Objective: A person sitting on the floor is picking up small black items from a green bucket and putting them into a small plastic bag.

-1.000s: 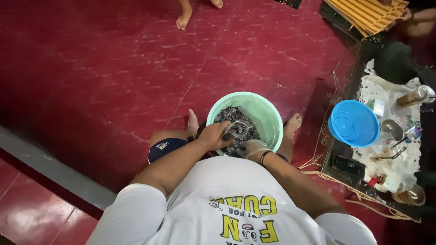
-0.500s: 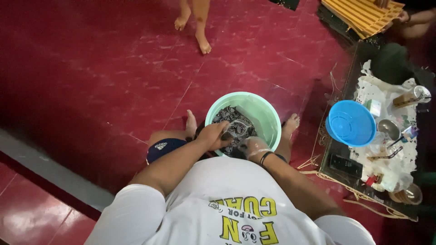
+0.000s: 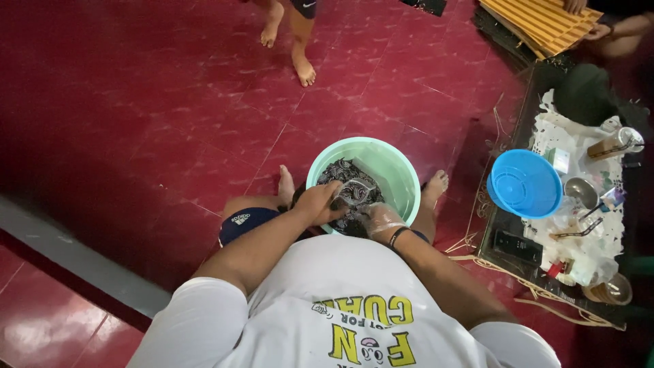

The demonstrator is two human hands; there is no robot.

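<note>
A mint-green basin sits on the red tile floor between the person's bare feet — close enough to work seated. Inside it, dark patterned cloth; left hand and right hand both clench it, fingers curled tight.

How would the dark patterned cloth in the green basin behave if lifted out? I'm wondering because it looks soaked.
The cloth lies crumpled in folds inside the green basin, so it would probably hang limp. It looks wet under the left hand and right hand, so likely heavy for its size, perhaps slippery.
</note>
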